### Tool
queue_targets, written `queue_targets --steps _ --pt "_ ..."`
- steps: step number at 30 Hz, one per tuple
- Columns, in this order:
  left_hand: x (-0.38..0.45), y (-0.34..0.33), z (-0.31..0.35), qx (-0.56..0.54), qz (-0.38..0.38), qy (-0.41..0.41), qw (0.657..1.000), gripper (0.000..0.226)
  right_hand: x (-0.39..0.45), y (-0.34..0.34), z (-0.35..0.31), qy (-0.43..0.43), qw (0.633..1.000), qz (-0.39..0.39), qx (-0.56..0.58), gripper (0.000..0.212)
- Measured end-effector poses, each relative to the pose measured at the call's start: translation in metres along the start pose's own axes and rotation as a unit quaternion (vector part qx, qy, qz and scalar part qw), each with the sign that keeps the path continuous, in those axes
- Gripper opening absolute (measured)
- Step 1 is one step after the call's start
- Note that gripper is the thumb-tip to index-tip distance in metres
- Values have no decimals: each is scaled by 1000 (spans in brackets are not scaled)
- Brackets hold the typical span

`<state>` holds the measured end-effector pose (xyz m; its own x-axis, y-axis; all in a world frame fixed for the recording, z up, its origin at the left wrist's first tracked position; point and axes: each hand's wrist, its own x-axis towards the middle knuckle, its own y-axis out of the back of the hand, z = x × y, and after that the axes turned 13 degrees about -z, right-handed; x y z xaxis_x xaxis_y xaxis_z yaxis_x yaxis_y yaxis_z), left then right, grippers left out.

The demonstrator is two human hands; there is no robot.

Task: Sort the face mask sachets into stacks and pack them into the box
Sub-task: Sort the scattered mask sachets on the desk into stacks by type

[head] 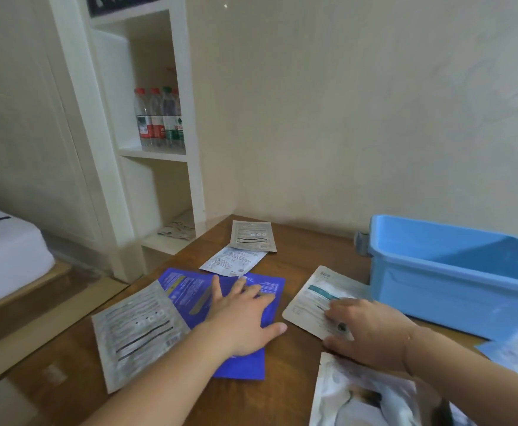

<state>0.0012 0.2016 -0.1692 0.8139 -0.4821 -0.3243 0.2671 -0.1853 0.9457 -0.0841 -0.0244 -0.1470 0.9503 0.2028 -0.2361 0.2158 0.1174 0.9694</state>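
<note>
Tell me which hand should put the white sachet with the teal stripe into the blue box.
Right. The right hand already rests on the teal-striped sachet, which lies beside the blue box. The left hand lies flat on the purple sachets, farther from the box.

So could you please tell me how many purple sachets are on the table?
2, overlapping mid-table under the left hand: one purple sachet angled left, the other to its right. More may be hidden beneath them.
</note>
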Motion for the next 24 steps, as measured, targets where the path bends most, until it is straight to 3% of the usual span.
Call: queue_targets --steps 3,8,10,13,16,20,22,24 --pt "-2 -4 2 -28 13 -8 999 76 -10 -3 -1 47 995 38 -79 40" --pt "-4 -8 8 -73 54 -98 991 71 -16 5 -11 128 976 58 -169 26" --pt "-5 -7 11 -86 70 -138 984 75 -23 7 -11 135 965 143 -176 13" --pt "-8 -7 15 -116 109 -215 963 76 -36 0 -7 206 933 286 -77 12" --pt "-12 -7 19 -197 148 -267 932 52 -49 -3 -4 248 884 396 20 7" --pt "-22 0 36 -428 107 -229 868 21 -53 15 -4 148 840 489 183 6" --pt "-28 7 46 -509 103 -205 829 12 -51 32 -1 58 795 464 386 12" --pt "-37 11 54 -584 89 -216 777 10 -48 46 4 20 717 325 616 44"
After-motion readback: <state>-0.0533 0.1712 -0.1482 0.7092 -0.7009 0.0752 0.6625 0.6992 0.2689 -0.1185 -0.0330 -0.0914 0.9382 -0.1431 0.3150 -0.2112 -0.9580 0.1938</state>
